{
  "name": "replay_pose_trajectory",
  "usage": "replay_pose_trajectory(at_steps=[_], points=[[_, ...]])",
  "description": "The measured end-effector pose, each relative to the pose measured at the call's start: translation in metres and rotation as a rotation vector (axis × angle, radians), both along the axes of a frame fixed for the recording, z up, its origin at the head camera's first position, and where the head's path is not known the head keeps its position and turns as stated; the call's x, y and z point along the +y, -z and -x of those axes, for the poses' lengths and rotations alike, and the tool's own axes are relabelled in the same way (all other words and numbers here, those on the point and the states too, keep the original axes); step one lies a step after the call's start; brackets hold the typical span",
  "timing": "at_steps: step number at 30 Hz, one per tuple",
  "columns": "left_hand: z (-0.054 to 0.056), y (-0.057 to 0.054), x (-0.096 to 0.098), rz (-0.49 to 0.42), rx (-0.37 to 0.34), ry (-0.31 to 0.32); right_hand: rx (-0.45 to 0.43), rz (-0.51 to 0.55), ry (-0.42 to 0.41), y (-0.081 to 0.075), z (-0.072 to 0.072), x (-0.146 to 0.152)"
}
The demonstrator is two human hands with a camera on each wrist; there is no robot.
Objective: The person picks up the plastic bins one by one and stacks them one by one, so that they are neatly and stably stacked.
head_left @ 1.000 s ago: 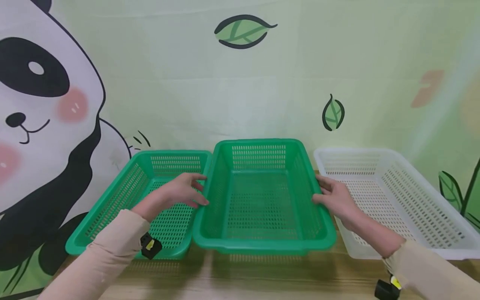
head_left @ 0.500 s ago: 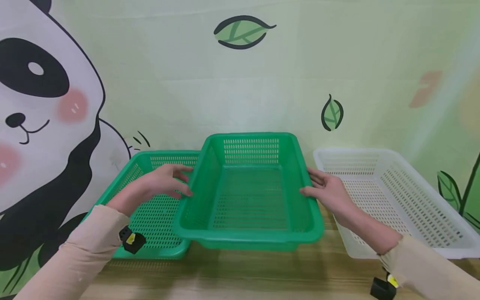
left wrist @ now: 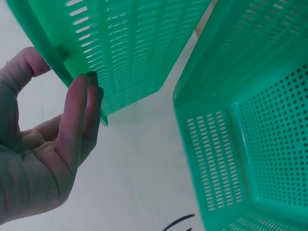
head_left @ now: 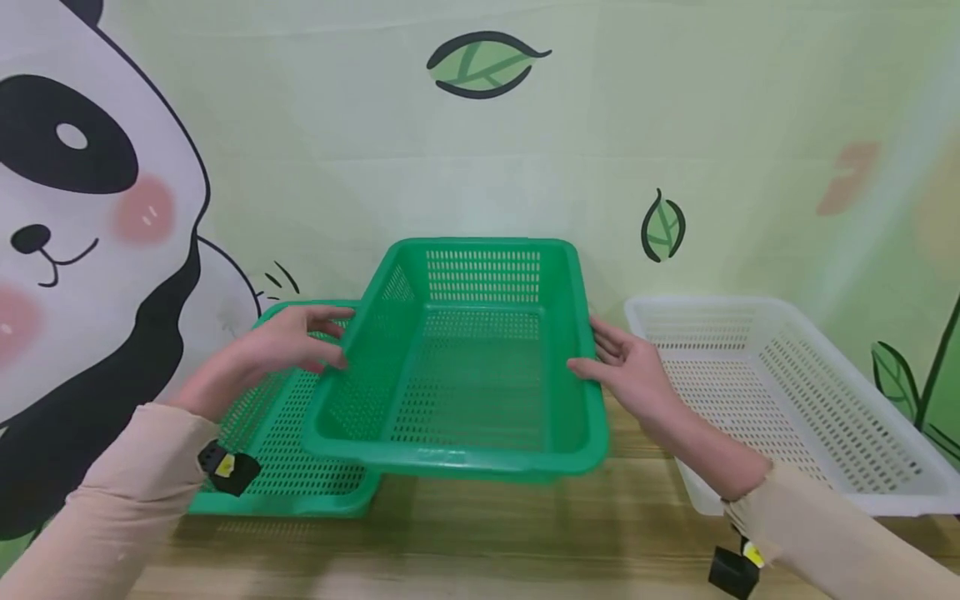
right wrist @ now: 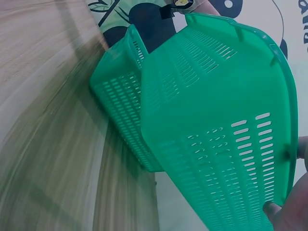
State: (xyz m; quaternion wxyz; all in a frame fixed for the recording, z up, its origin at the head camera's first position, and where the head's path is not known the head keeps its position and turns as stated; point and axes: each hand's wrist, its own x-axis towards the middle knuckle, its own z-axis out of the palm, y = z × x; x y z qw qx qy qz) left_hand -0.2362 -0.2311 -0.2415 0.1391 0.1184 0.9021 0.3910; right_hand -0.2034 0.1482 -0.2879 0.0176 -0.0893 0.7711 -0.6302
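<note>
A green plastic basket (head_left: 457, 458) with slotted walls hangs above the table, held between both hands. My left hand (head_left: 288, 337) grips its left rim, thumb on the near side; the left wrist view shows those fingers hooked under the rim of the raised basket (left wrist: 139, 43). On the opposite side my right hand (head_left: 630, 371) pinches the right rim, thumb inside and fingers outside. A second green basket (head_left: 292, 504) rests on the table at the left, its right part hidden behind the raised one. In the right wrist view the raised basket (right wrist: 216, 120) is tilted and shows no contents.
A white slotted basket (head_left: 813, 492) stands on the wooden table (head_left: 450, 542) at the right, beside my right forearm. Behind everything hangs a pale green cloth (head_left: 525, 183) printed with a panda and leaves. Each wrist wears a small black camera (head_left: 232, 471).
The held basket has risen and moved left, with both hands on its rims. It now overlaps the left green basket in view. The white basket has stayed put.
</note>
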Motion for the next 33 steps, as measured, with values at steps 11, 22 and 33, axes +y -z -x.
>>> replay_pose_trajectory(at_steps=[11, 22, 33], points=[[-0.006, -0.015, -0.023, 0.018, 0.051, -0.010, 0.098, 0.091, -0.047, 0.002, 0.009, -0.025], [-0.004, -0.015, -0.049, 0.067, 0.050, -0.022, 0.121, 0.137, -0.107, 0.011, 0.013, -0.050], [-0.004, -0.011, -0.074, 0.123, 0.059, -0.059, 0.138, 0.164, -0.178, 0.016, 0.013, -0.072]])
